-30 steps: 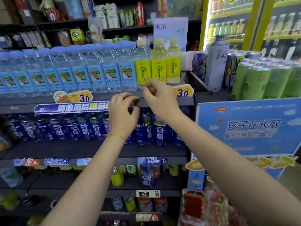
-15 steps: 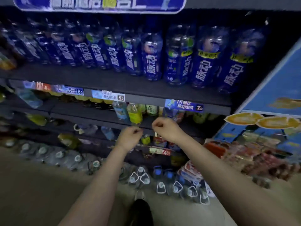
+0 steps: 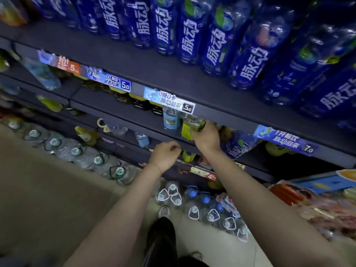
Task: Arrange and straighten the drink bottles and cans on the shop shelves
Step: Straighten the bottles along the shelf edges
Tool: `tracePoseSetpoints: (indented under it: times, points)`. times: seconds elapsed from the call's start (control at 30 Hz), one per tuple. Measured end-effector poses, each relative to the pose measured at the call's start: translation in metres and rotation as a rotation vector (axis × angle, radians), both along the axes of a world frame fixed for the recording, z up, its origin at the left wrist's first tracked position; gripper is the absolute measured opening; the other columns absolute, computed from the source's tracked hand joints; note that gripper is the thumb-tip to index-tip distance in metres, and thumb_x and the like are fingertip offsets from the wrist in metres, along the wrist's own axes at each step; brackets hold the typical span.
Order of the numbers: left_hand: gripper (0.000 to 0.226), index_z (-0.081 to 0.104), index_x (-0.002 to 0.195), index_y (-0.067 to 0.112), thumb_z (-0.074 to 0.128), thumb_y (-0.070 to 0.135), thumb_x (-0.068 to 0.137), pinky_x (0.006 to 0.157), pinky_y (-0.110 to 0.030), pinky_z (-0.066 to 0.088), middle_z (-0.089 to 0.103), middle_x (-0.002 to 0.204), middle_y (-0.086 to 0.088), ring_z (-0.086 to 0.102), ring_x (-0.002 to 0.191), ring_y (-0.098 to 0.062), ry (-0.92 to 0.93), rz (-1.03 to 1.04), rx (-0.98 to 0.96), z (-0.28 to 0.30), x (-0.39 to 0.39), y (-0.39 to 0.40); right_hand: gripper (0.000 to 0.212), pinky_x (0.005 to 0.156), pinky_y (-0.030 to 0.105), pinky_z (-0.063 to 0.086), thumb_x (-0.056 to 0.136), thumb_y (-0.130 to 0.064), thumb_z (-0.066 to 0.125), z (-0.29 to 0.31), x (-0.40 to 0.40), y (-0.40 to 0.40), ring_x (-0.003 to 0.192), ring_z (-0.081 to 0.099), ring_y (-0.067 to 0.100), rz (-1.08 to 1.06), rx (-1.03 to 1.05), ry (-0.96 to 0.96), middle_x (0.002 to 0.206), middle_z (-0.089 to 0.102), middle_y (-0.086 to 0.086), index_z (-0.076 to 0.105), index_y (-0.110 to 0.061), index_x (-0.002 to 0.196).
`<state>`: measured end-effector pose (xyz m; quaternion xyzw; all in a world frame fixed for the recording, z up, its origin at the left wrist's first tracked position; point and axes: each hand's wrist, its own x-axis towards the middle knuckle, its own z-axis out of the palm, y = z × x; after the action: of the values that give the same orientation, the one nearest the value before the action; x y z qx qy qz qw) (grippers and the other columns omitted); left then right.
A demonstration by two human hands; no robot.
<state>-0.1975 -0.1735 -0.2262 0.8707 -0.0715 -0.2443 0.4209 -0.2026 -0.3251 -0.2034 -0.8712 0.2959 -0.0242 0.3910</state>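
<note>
Where the second shelf (image 3: 123, 110) runs under its price strip, a green bottle (image 3: 192, 123) is gripped by the right hand (image 3: 207, 136), fingers curled round its body; the bottle is tilted, its yellow label toward the camera. Just beside it on the left a light-blue bottle (image 3: 170, 120) is seen upright, apart from the hand. A blue-labelled bottle (image 3: 238, 145) is seen leaning just right of the right wrist, on the same shelf.

The left hand (image 3: 165, 155) is held in front of the shelf edge below, fingers clenched into a loose fist with nothing seen inside it; contact with the shelf cannot be told.

On the top shelf (image 3: 154, 70) a row of dark blue bottles (image 3: 221, 43) is noted, standing close together, labels forward. A price tag (image 3: 169, 100) marked 5.0 is fixed just above the gripped bottle.

On the floor, large water jugs (image 3: 77, 151) are lined along the shelf foot, smaller ones near a shoe (image 3: 164, 211).
</note>
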Motion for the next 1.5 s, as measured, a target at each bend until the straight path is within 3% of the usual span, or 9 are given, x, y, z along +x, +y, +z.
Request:
tracePoseSetpoints:
  times: [0.23,0.37,0.47,0.6,0.9,1.03,1.2,1.4,1.5]
  points:
    - [0.017,0.066,0.075,0.03,0.058,0.022,0.088,0.082,-0.03,0.049,0.064,0.072,0.01,0.067,0.088,-0.023,0.016,-0.026,-0.021,-0.008,0.0,0.003,0.051,0.092,0.03,0.049,0.079,-0.039,0.078,-0.006,0.004,0.001,0.112,0.061,0.025,-0.04,0.006,-0.053,0.119,0.067,0.009,0.064,-0.008,0.117]
    - [0.01,0.068,0.088,0.028,0.061,0.02,0.086,0.086,-0.033,0.05,0.068,0.089,0.0,0.066,0.095,-0.024,0.022,0.002,-0.064,-0.008,-0.009,0.004,0.051,0.083,0.032,0.052,0.076,-0.039,0.078,0.0,-0.005,0.004,0.103,0.064,0.027,-0.014,-0.027,-0.042,0.111,0.069,0.008,0.061,-0.009,0.114]
    - [0.039,0.06,0.111,0.027,0.073,0.027,0.075,0.089,-0.034,0.048,0.059,0.109,-0.003,0.059,0.101,-0.021,-0.019,0.028,-0.102,-0.005,-0.02,0.007,0.046,0.07,0.027,0.049,0.072,-0.036,0.078,0.008,-0.023,0.008,0.09,0.067,0.022,0.006,0.029,-0.023,0.098,0.071,0.003,0.063,-0.013,0.108]
    - [0.048,0.055,0.102,0.031,0.074,0.044,0.059,0.073,-0.041,0.051,0.064,0.094,-0.001,0.066,0.091,-0.03,0.022,0.059,-0.218,0.018,-0.041,0.012,0.035,0.06,0.024,0.041,0.07,-0.041,0.08,0.026,-0.056,0.024,0.083,0.065,0.017,0.069,0.112,-0.044,0.087,0.069,0.0,0.066,-0.016,0.091]
    - [0.036,0.069,0.094,0.029,0.081,0.048,0.066,0.084,-0.035,0.054,0.075,0.09,0.01,0.069,0.088,-0.011,-0.21,0.196,-0.685,0.166,-0.093,0.023,0.047,0.052,0.023,0.046,0.099,-0.043,0.049,0.179,-0.124,0.032,0.054,0.055,0.023,0.281,0.442,-0.326,0.071,0.063,0.013,0.062,0.003,0.1]
    - [0.043,0.07,0.096,0.028,0.074,0.053,0.061,0.082,-0.037,0.055,0.075,0.091,0.008,0.069,0.087,-0.014,-0.387,0.078,-0.851,0.26,-0.108,0.008,0.024,0.052,0.021,0.043,0.095,-0.029,0.063,0.253,-0.155,0.012,0.054,0.053,0.017,0.463,0.369,-0.521,0.075,0.056,0.007,0.059,-0.01,0.109]
    - [0.039,0.072,0.098,0.035,0.072,0.051,0.062,0.088,-0.038,0.055,0.074,0.098,0.009,0.068,0.095,-0.014,-0.505,-0.126,-0.961,0.358,-0.123,-0.021,0.057,0.062,0.03,0.046,0.062,-0.045,0.086,0.331,-0.179,-0.012,0.064,0.05,0.013,0.478,0.148,-0.72,0.101,0.065,0.008,0.06,-0.027,0.11]
    - [0.022,0.068,0.097,0.045,0.065,0.056,0.078,0.093,-0.029,0.05,0.071,0.106,0.016,0.064,0.106,-0.002,-0.665,-0.262,-0.897,0.418,-0.128,-0.068,0.04,0.061,0.011,0.041,0.075,-0.028,0.085,0.392,-0.197,-0.049,0.062,0.053,-0.008,0.348,-0.064,-0.914,0.079,0.06,-0.016,0.06,-0.023,0.106]
    - [0.031,0.06,0.115,0.043,0.036,0.055,0.1,0.095,-0.025,0.043,0.064,0.117,0.018,0.056,0.11,0.01,-0.675,-0.292,-0.847,0.429,-0.115,-0.099,0.046,0.062,0.016,0.042,0.074,-0.035,0.084,0.411,-0.191,-0.072,0.069,0.054,-0.004,0.174,-0.179,-0.997,0.089,0.06,-0.016,0.055,-0.025,0.108]
